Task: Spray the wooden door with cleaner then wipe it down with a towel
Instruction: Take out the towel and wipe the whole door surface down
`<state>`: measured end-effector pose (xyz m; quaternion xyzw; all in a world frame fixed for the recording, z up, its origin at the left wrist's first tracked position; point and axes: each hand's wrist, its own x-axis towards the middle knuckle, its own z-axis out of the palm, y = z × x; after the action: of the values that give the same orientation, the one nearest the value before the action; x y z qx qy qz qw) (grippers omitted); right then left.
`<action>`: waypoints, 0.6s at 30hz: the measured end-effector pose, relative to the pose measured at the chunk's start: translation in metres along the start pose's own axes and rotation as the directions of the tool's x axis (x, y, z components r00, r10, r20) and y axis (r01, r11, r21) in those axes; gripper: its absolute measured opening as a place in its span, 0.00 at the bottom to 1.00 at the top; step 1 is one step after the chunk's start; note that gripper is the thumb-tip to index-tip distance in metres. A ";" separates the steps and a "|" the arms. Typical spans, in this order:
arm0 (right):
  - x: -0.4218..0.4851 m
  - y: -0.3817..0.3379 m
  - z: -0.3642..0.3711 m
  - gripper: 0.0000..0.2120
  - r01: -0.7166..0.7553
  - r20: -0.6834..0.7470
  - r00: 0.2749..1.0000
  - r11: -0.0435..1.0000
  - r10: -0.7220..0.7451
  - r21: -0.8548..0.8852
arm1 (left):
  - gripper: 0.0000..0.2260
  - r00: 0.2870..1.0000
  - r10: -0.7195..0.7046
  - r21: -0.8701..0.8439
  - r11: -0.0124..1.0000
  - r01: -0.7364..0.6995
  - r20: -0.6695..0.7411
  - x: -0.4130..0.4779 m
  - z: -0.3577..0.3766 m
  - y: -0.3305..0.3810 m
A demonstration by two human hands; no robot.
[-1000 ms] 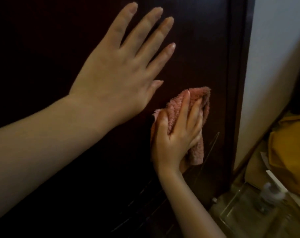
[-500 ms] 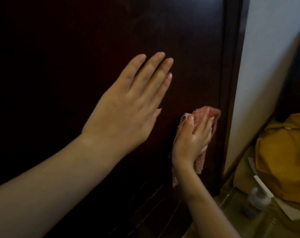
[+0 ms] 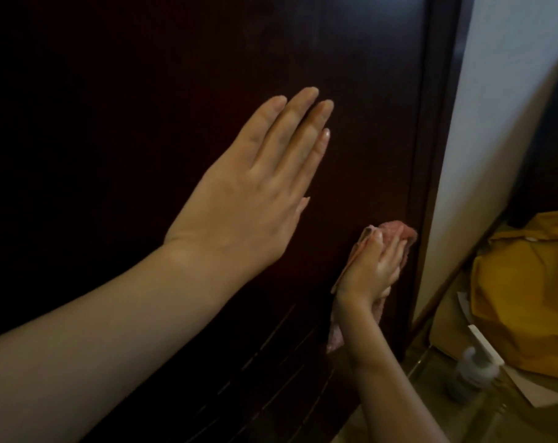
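The dark brown wooden door [image 3: 182, 59] fills most of the view. My left hand [image 3: 255, 193] lies flat against its middle, fingers straight and close together. Lower right, near the door's edge, my right hand [image 3: 373, 266] presses a pink towel [image 3: 492, 233] against the wood with fingers laid over it; the towel's loose end [image 3: 335, 340] hangs below the wrist. A clear bottle of cleaner [image 3: 472, 375] stands on the floor to the right, away from both hands.
The door frame [image 3: 431, 155] runs down the right side of the door, with a white wall [image 3: 501, 107] beyond it. A yellow bag [image 3: 527, 298] and white paper [image 3: 533, 391] lie on the floor. Horizontal grooves [image 3: 271, 378] mark the door's lower part.
My right hand has slid the towel down and to the right, toward the door's edge. My left hand sits lower in view, its fingers now closed together.
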<state>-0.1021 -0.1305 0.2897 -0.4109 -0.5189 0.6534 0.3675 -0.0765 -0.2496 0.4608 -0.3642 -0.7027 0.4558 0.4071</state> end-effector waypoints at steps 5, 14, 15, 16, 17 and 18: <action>0.001 -0.006 -0.003 0.35 -0.058 0.050 0.997 0.998 0.058 -0.019 | 0.28 0.986 0.121 -0.004 0.993 -0.121 0.116 0.014 -0.003 0.008; -0.024 -0.037 0.005 0.34 0.121 0.184 0.975 0.992 -0.122 0.016 | 0.28 0.951 0.245 0.038 0.966 -0.256 0.188 0.029 0.001 0.019; -0.018 -0.034 0.003 0.33 0.139 0.172 0.976 0.990 -0.136 -0.002 | 0.28 0.948 0.250 0.043 0.964 -0.263 0.197 0.030 0.002 0.019; -0.011 -0.030 0.001 0.33 0.156 0.159 0.976 0.987 -0.151 -0.022 | 0.28 0.947 0.261 0.051 0.960 -0.275 0.188 0.031 0.005 0.020; -0.004 -0.025 -0.001 0.33 0.172 0.149 0.975 0.984 -0.164 -0.041 | 0.28 0.947 0.274 0.058 0.956 -0.287 0.166 0.030 0.007 0.020; 0.003 -0.019 -0.003 0.33 0.177 0.140 0.976 0.983 -0.167 -0.056 | 0.29 0.948 0.284 0.060 0.954 -0.295 0.147 0.029 0.009 0.021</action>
<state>-0.0996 -0.1229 0.3075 -0.3316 -0.5981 0.6273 0.3725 -0.0933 -0.2203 0.4455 -0.4144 -0.6487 0.5627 0.3013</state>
